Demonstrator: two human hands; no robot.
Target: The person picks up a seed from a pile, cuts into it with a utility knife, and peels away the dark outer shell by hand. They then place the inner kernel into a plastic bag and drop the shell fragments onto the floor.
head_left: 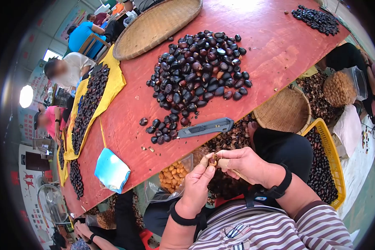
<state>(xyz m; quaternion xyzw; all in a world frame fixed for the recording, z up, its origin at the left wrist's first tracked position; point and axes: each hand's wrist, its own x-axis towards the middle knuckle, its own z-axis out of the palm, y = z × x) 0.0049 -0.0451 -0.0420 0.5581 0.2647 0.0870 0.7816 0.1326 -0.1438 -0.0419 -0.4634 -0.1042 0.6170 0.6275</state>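
Note:
In front of my body, my left hand (197, 180) and my right hand (249, 163) meet with fingertips closed on one small nut (213, 160). Its dark brown shell looks partly broken. Tan wraps cover some fingertips, and a tan strip shows under my right hand; what it is I cannot make out. A clear plastic bag (188, 161) beside my left hand holds orange-brown peeled kernels (173, 176). Beyond my hands, a grey utility knife (206, 127) lies near the table edge, beside a large heap of glossy dark nuts (200, 68).
The red table (262, 54) carries a woven tray (158, 29), a blue-white folded cloth or mask (112, 170), and more nuts on yellow sheets (117, 79). A round basket (282, 110) and a yellow crate (341, 183) stand at right. Broken shells (233, 137) lie below. Other people sit around the table.

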